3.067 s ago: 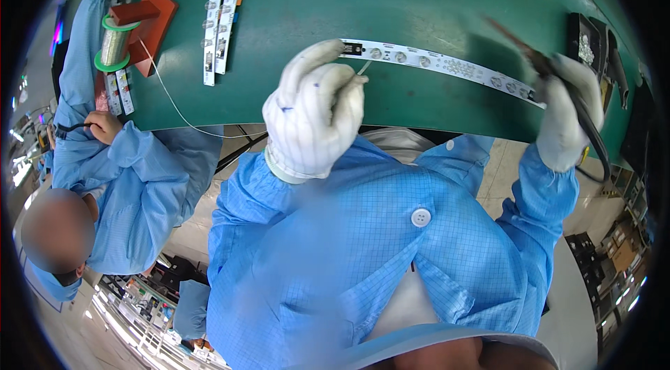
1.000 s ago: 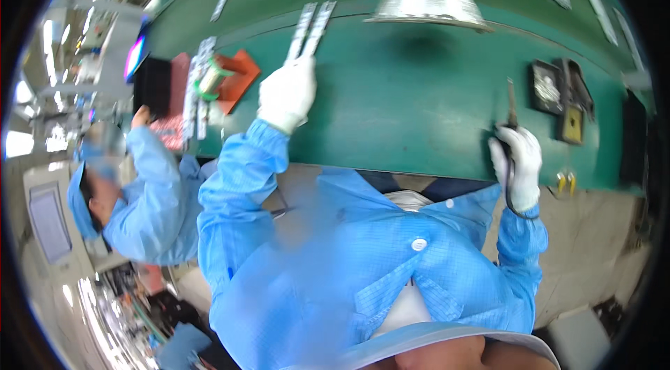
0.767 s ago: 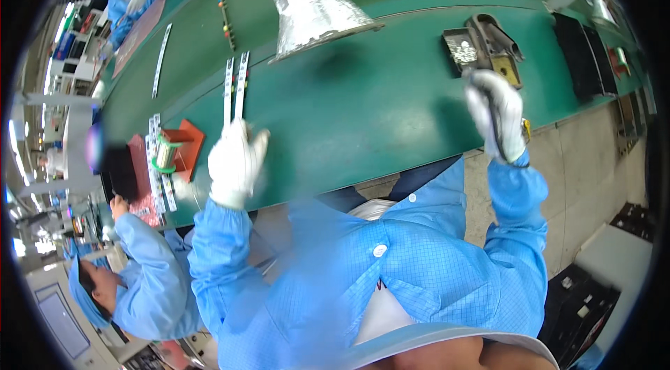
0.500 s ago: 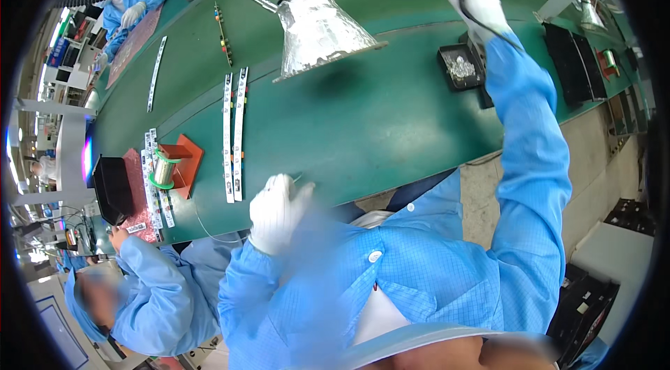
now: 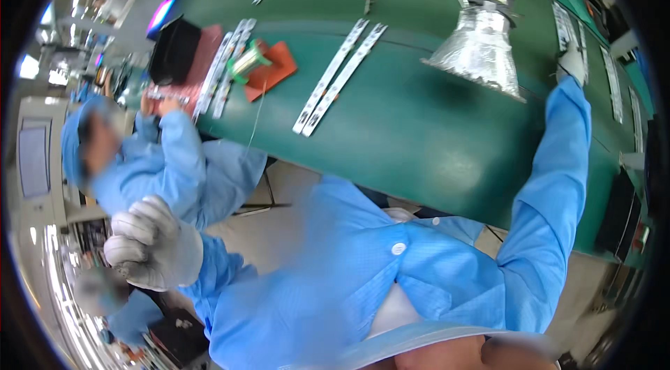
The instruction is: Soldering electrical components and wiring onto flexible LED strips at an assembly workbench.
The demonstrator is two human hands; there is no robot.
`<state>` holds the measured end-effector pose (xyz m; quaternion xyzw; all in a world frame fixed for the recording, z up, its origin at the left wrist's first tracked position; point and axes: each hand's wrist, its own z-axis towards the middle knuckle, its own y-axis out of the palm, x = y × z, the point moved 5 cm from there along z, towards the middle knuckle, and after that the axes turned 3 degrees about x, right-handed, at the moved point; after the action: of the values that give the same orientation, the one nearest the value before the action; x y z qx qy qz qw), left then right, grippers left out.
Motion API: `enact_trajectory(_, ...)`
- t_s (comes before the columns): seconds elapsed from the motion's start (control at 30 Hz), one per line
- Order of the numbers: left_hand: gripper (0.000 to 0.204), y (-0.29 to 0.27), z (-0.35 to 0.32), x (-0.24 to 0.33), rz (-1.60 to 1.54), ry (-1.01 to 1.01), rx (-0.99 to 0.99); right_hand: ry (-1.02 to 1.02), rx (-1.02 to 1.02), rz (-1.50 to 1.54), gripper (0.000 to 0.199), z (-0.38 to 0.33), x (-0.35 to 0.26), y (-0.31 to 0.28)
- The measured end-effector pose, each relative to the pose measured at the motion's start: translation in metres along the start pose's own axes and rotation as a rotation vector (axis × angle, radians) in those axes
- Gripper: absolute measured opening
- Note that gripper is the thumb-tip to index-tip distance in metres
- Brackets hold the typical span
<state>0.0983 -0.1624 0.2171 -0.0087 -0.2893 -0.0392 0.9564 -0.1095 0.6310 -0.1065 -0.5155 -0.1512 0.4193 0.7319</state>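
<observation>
My left hand [image 5: 153,244], in a white glove, is raised at the lower left, away from the table. Its fingers are curled into a fist, and whatever they may hold is hidden. My right hand [image 5: 572,64], also gloved, is stretched far across the table at the right. It is by a group of pale component strips [image 5: 562,25]; its fingers are small and blurred, so their grip cannot be made out. A thin dark line crosses by its wrist. Two white component strips [image 5: 340,77] lie side by side mid-table, out of reach of both hands.
A silver foil fume hood [image 5: 478,49] on a black hose hangs over the green table [image 5: 419,140]. At left are a wire spool [image 5: 249,63] on an orange stand, a black bin [image 5: 174,51] and a co-worker [image 5: 167,168] handling a strip. More strips [image 5: 613,84] lie at right.
My left hand has left the table edge and risen to the lower left, curling into a fist. My right hand has moved right, to the strips. The whole view has swung round.
</observation>
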Motion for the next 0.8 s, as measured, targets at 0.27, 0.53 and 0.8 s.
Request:
enact_trajectory(0.27, 0.036, 0.000, 0.002, 0.085, -0.237, 0.239, -0.134, 0.081, 0.198, 0.489, 0.030, -0.078, -0.017, -0.113)
enact_trajectory(0.53, 0.031, -0.039, -0.026, 0.179, -0.529, 0.383, -0.238, 0.276, 0.167, 1.640, 0.040, -0.292, -0.040, -0.215)
enact_trajectory(0.8, 0.021, 0.004, -0.085, 0.117, -0.054, 0.170, -0.437, 0.556, -0.145, 2.233, 0.023, -0.450, -0.134, -0.232)
